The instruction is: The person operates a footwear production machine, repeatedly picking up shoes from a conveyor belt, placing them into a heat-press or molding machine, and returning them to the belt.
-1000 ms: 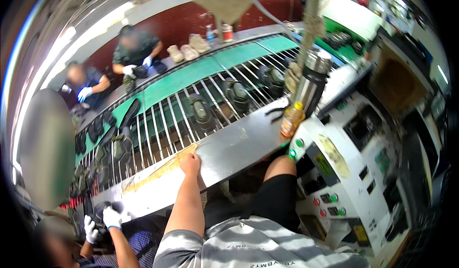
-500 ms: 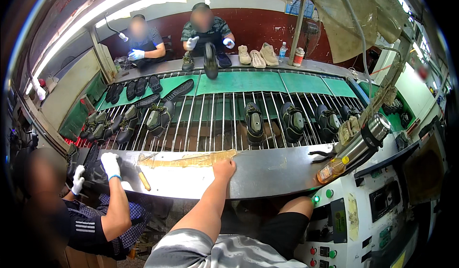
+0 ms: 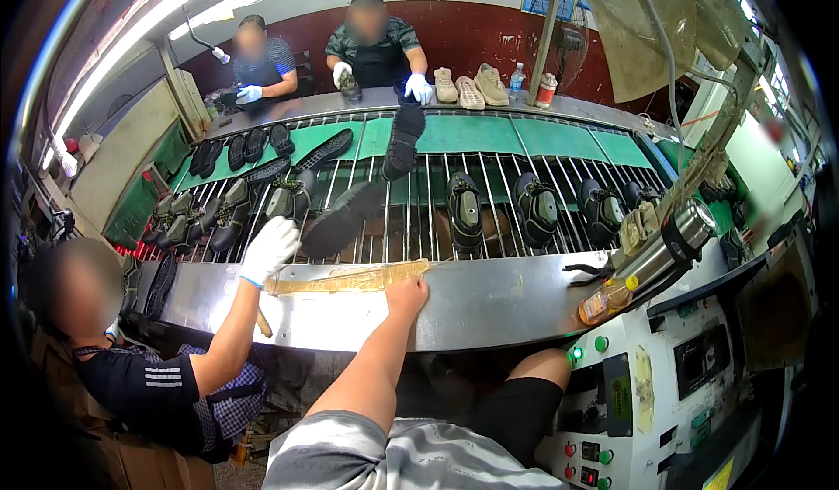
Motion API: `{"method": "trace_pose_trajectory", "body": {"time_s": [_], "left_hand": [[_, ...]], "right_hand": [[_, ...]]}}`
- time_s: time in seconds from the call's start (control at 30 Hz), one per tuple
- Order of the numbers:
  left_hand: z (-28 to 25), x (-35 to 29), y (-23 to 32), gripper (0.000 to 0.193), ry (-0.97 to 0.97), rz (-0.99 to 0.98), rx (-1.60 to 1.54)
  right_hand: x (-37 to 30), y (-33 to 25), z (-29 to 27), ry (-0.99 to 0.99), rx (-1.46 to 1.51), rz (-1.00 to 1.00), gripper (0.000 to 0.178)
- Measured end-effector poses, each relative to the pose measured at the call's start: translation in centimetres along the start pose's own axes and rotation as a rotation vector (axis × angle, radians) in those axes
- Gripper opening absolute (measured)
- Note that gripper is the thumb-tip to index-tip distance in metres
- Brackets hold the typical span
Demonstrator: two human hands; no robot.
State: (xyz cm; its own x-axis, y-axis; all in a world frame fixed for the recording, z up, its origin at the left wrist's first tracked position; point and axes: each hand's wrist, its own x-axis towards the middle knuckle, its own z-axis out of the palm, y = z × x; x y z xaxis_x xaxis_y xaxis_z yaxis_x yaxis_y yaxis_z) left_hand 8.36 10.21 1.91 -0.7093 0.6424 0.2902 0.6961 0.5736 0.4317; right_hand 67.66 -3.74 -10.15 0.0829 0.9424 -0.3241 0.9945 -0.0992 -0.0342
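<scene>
My left hand (image 3: 407, 298) is closed in a fist and rests on the metal ledge (image 3: 489, 302). It lies just below the right end of a strip of brown tape (image 3: 358, 278) stuck along that ledge; nothing shows in its fingers. My right hand is out of the picture. Beyond the ledge, dark shoes, among them one (image 3: 465, 215) straight ahead of my fist, lie on the metal rods of a conveyor (image 3: 434, 201). A blurred dark sole (image 3: 345, 219) is beside a co-worker's white-gloved hand (image 3: 273, 243) at left. Another dark sole (image 3: 404, 143) lies farther back.
At right, a steel thermos (image 3: 669, 250) and a yellow-capped bottle (image 3: 609, 300) stand by a control panel (image 3: 603, 420) with coloured buttons. Dark pliers (image 3: 587, 274) lie on the ledge. Two co-workers sit across the conveyor, near beige shoes (image 3: 489, 86). Several soles lie at far left.
The left co-worker's gloved hand has moved right and up, and a dark sole now appears beside it. Across the conveyor, the dark footwear has come nearer. My left hand keeps its place.
</scene>
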Motion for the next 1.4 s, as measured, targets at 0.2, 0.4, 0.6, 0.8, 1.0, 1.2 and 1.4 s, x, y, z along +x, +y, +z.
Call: {"method": "trace_pose_trajectory", "body": {"time_s": [0.2,0.4,0.6,0.8,1.0,1.2,1.4], "left_hand": [[-0.9,-0.2,0.7,0.029,-0.059,-0.01,-0.035],[-0.5,2.0,0.2,0.026,-0.146,-0.008,-0.205],[1.6,10.4,2.4,0.053,-0.003,0.157,-0.091],[6.7,21.5,4.1,0.067,0.007,0.364,0.463],[14.3,31.4,4.8,0.054,-0.036,0.572,0.818],[18.7,34.2,5.4,0.04,0.151,0.548,0.789],[11.9,36.7,9.0,0.075,-0.099,0.32,0.558]], "right_hand": [[-1.3,0.6,0.8,-0.011,0.045,0.028,0.024],[-0.9,4.5,6.6,0.083,0.218,0.036,0.024],[2.7,-6.9,-7.7,0.282,1.041,0.137,0.012],[4.7,-15.1,-13.3,0.386,0.854,-0.1,0.005],[9.2,-20.6,-16.9,0.402,0.627,-0.315,0.003],[10.3,-21.4,-17.5,0.468,0.666,-0.328,0.004],[10.1,-21.5,-17.4,0.449,0.663,-0.32,0.005]]}}
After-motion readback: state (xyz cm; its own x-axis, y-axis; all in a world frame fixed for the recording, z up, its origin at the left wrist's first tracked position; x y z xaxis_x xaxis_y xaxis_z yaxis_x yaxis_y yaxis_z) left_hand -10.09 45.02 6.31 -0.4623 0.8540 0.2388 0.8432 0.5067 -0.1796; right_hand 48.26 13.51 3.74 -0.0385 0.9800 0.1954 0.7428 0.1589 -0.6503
